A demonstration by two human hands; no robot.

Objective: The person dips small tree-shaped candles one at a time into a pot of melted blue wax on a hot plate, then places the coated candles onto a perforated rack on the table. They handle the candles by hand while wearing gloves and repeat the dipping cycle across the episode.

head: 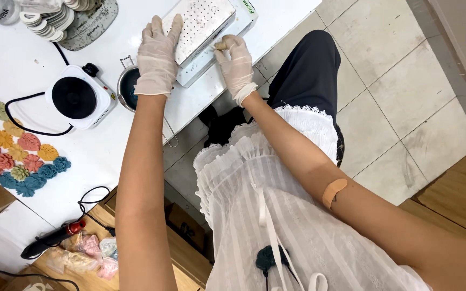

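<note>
While pressing flat on the perforated metal plate [200,24] at the tabletop [109,156] near edge, left hand [157,56] open, fingers spread; right hand [237,64] pinching a tan lump [221,45] against the plate's side. Likely risks: lump slipping out, plate sliding off the white block [227,37], knocking the small pot [128,86].

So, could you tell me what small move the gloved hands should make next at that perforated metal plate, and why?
Probably press the small tan lump against the perforated metal plate. The right hand pinches the lump right at the plate's lower edge, and the left hand lies flat on the plate's side, steadying it over the white box beneath.
</note>
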